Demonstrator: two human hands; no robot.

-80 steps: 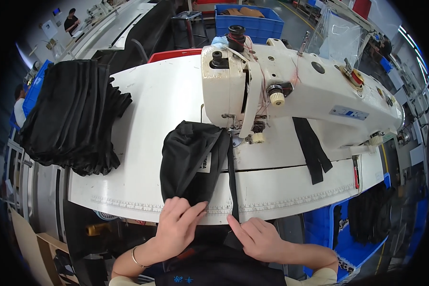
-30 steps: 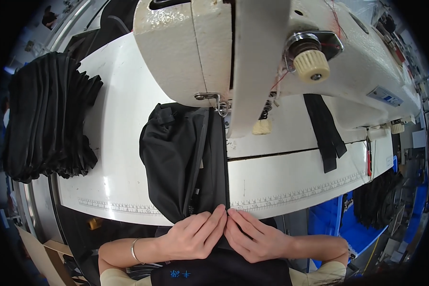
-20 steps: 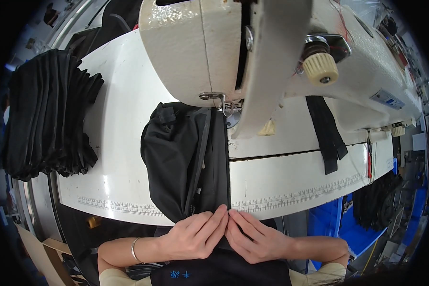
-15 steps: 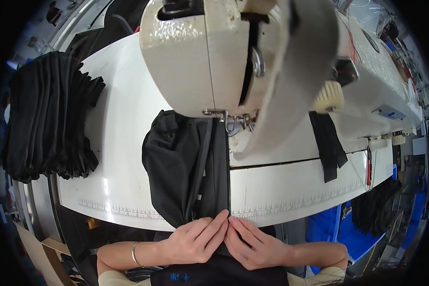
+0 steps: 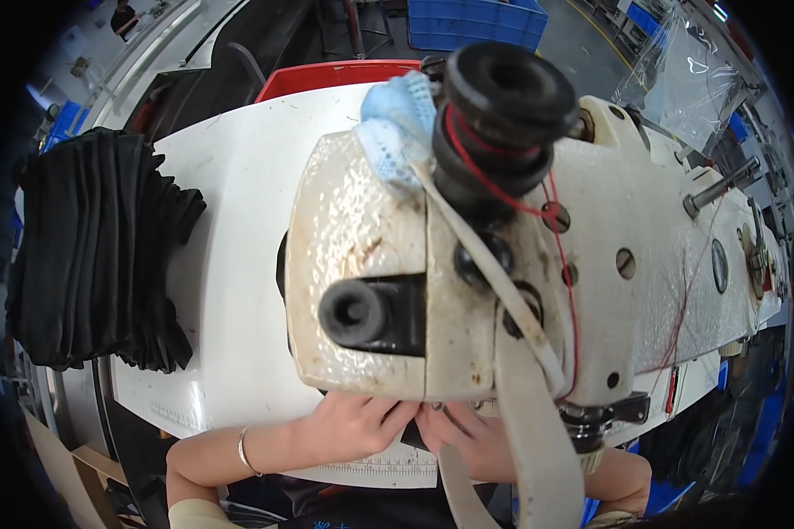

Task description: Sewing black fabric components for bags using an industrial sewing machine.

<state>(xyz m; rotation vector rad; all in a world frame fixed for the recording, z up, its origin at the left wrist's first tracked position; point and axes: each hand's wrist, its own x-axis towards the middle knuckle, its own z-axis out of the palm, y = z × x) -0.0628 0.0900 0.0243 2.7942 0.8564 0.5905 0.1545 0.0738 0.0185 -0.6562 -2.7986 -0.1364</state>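
A white sewing machine head [image 5: 362, 212] fills the middle of the view and hides its needle area. My left hand [image 5: 353, 429], with a bracelet at the wrist, sits at the machine's near edge with curled fingers. Close beside it is my right hand [image 5: 470, 441], partly covered by a pale curved strip [image 5: 538, 432] in front. Between the two hands a bit of black fabric [image 5: 412, 434] shows, and both hands are closed on it. The machine covers the fingertips and most of that fabric.
On the left of the white table [image 5: 238, 220] stands a stack of black fabric pieces [image 5: 88, 256]. Red thread [image 5: 566, 291] runs down the machine from a black knob-like part [image 5: 512, 97]. A blue cloth [image 5: 397, 123] lies on top. Behind are a red bin [image 5: 326, 78] and a blue crate [image 5: 476, 25].
The view has shifted forward over the machine, whose head now hides the black fabric. Both hands have moved away from the table's front edge toward the machine, still together.
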